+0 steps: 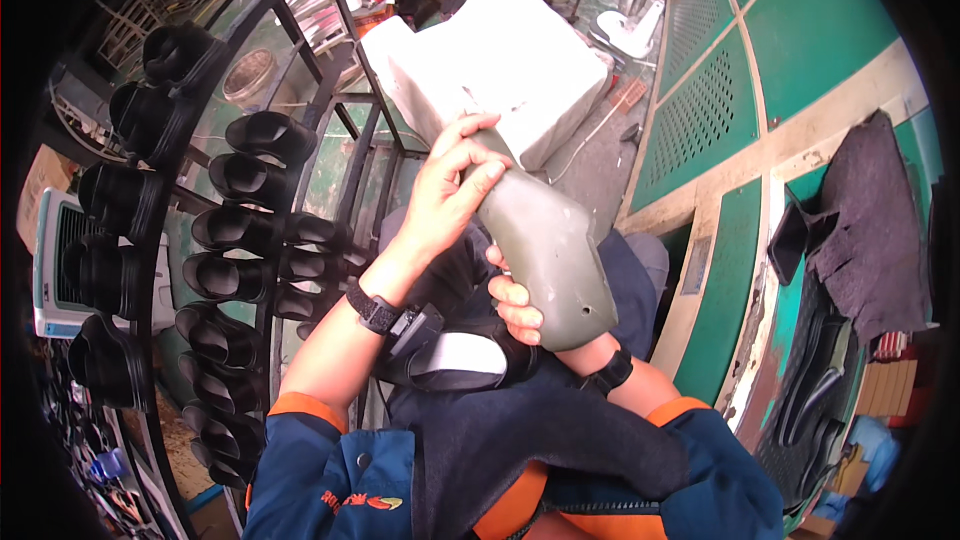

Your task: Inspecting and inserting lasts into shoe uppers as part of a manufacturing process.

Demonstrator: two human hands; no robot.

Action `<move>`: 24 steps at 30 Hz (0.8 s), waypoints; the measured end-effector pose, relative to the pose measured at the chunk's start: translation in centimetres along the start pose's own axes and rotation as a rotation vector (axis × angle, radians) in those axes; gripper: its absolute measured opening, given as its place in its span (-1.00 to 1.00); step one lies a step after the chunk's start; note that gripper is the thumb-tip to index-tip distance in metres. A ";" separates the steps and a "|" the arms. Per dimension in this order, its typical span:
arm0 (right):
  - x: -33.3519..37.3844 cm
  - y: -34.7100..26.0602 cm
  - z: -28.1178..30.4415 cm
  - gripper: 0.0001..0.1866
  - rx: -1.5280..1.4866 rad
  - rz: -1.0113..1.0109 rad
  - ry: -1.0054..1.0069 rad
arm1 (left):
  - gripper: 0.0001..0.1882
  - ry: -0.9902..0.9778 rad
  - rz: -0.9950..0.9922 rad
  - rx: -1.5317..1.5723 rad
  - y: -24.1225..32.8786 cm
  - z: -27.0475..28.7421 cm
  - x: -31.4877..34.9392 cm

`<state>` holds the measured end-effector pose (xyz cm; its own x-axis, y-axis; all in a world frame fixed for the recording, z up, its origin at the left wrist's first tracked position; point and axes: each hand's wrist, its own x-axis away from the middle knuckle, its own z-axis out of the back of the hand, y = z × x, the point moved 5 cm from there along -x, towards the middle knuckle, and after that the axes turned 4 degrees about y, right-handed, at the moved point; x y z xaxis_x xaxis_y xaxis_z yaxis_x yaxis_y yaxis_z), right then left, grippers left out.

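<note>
shoe last: a grey-green, foot-shaped form (pixel 545 250) held up in the air over the person's lap, toe end tilted up and away, heel end low with a small hole showing
left hand: (pixel 445 195) wraps the upper end of the shoe last, its fingers (pixel 478 172) curled and pressed onto the top face, thumb side hidden
right hand: (pixel 520 308) under the lower end of the shoe last, fingers bent against its underside; whether they truly clamp it I cannot tell
black shoe upper: (pixel 455 355) just below the shoe last, on the lap, pale lining showing
white block: (pixel 500 60) beyond the tip of the shoe last, apparently not touching it
rack of black shoes: (pixel 235 230) left of the shoe last, well apart
dark cloth: (pixel 870 230) far right of the shoe last, draped on a green desk (pixel 800 40)
risk: the smooth last could twist between the two grips and drop onto the black shoe upper, or its tip could knock the white block if pushed forward
</note>
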<state>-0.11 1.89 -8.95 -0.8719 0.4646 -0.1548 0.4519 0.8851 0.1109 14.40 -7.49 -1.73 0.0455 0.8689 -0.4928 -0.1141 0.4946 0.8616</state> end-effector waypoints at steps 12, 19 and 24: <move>0.4 0.0 -0.7 -0.20 0.043 0.048 -0.150 | -0.44 0.284 0.198 0.074 -4.1 3.8 -1.0; 0.5 -0.1 -0.4 -0.21 0.010 0.089 -0.106 | 0.10 -0.051 0.482 0.793 -1.4 -1.3 1.4; 0.8 0.1 -0.8 -0.17 0.051 0.073 -0.090 | 0.20 -0.028 0.475 0.736 -1.6 -2.7 1.7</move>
<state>-0.87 2.31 -8.26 -0.8170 0.5260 -0.2362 0.5244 0.8482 0.0752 11.99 -6.89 -4.28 0.1810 0.9812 -0.0669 0.5419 -0.0427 0.8393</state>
